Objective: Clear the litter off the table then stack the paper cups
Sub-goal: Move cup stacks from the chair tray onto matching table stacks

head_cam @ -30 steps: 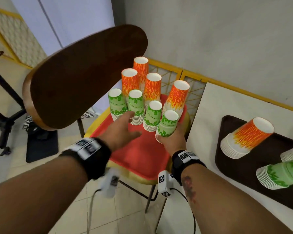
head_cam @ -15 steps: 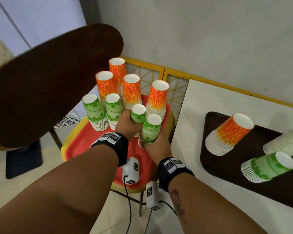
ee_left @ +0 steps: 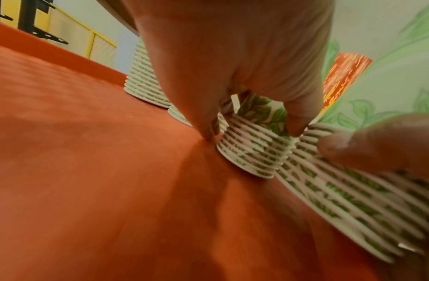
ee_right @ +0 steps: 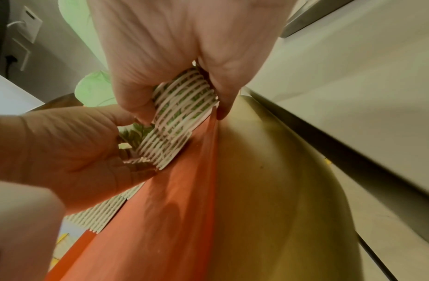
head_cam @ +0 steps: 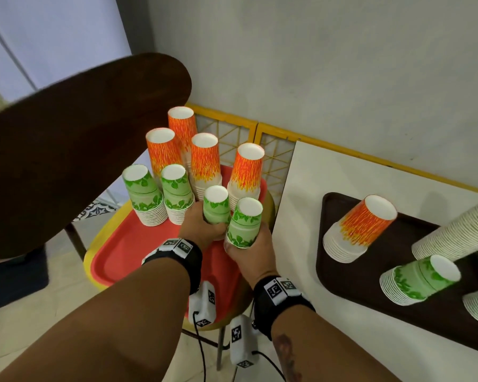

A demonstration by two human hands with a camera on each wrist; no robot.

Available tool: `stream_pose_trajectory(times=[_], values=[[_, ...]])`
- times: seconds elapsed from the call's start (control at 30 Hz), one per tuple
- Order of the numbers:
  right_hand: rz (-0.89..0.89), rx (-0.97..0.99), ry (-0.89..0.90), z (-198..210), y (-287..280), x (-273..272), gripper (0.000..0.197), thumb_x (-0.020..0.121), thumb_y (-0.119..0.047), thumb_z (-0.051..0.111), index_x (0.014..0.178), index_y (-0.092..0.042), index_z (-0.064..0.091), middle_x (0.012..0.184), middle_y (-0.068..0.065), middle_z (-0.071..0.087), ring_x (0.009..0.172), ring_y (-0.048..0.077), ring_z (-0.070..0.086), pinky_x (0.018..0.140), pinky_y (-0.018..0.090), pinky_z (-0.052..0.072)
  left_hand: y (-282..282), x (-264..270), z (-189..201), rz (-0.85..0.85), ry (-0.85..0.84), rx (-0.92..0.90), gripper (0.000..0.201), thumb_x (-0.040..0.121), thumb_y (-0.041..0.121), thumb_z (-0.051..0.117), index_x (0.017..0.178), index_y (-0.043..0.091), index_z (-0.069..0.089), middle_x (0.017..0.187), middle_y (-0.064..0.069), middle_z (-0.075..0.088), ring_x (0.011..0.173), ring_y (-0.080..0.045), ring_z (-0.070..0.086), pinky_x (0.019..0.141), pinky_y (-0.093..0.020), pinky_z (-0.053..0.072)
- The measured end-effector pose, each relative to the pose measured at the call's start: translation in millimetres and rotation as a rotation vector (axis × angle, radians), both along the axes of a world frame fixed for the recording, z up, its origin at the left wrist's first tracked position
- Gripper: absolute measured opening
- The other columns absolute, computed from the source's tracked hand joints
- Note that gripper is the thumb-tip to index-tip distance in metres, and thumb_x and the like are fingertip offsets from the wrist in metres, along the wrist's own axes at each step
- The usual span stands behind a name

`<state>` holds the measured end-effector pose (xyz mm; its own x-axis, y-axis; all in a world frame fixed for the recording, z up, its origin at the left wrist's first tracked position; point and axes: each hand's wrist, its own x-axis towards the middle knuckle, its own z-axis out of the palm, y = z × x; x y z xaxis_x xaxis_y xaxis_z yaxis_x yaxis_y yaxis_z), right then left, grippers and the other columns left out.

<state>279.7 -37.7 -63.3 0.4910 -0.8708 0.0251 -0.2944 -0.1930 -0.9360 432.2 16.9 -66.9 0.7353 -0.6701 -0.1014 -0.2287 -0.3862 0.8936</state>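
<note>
Two upside-down stacks of green leaf-print paper cups stand near the right edge of a red tray. My left hand grips the left green stack low down, its fingers curled round the rims. Beside it, my right hand grips the right green stack, which leans toward me. In the right wrist view that stack sits between thumb and fingers at the tray's edge. The two stacks touch.
More green stacks and orange flame-print stacks stand behind on the tray, which lies on a yellow chair seat. A dark chair back looms left. On the right, a white table carries a brown tray with several cup stacks.
My left hand moved right from the open tray and took hold of the green stack beside the one in my right hand. The right hand kept its grip.
</note>
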Motion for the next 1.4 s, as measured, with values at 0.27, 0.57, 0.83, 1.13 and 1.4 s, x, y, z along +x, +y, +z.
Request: stream_pose_trajectory(times=[0.27,0.57,0.83,1.13,1.4], values=[[-0.007,0.026,0.034,10.4,11.1,-11.6,0.062,0.066,-0.028,0.086,0.112,-0.037,0.046,0.096,-0.018,0.061,0.083,-0.006,0.06,0.073,0.012,0.044,15.7,-22.2,21.4,0.074,0.023,0.01,0.075,0.051,0.039,0.079,0.111,0.008,0.046,0.099,-0.008,0.066,0.09,-0.023,0.065,0.084,-0.042,0.055],[-0.11,-0.092,-0.144,90.3,-3.4,-36.9,0.069,0.066,-0.027,0.085,0.123,-0.026,0.045,0.112,-0.009,0.062,0.099,0.003,0.063,0.082,0.02,0.051,2.6,-44.3,79.9,0.088,-0.12,-0.128,0.07,0.069,0.028,0.085,0.124,0.001,0.051,0.111,-0.011,0.065,0.107,-0.031,0.064,0.086,-0.037,0.048],[-0.241,-0.301,-0.29,189.3,-62.5,-119.3,0.066,0.069,-0.026,0.086,0.122,-0.02,0.047,0.113,-0.002,0.064,0.1,0.011,0.065,0.083,0.02,0.052,-47.2,-116.4,157.6,0.046,-0.131,-0.23,0.043,0.078,0.016,0.082,0.111,0.014,0.054,0.103,-0.001,0.058,0.096,-0.014,0.053,0.083,-0.024,0.037],[-0.313,-0.328,-0.149,177.4,-126.2,-268.3,0.058,0.07,-0.029,0.086,0.115,-0.028,0.048,0.102,-0.012,0.061,0.092,0.008,0.062,0.077,0.013,0.047,-112.1,-234.9,189.0,-0.02,-0.074,-0.38,0.069,0.067,0.034,0.085,0.123,0.013,0.052,0.11,-0.001,0.069,0.102,-0.019,0.067,0.091,-0.034,0.053],[-0.222,-0.133,0.008,90.1,-149.0,-315.2,0.054,0.069,-0.028,0.085,0.108,-0.034,0.048,0.101,-0.011,0.063,0.095,0.008,0.064,0.089,0.032,0.052,-128.9,-302.3,188.2,-0.11,-0.053,-0.509,0.074,0.065,0.047,0.078,0.129,0.017,0.053,0.111,0.007,0.07,0.102,-0.004,0.067,0.088,-0.024,0.053]])
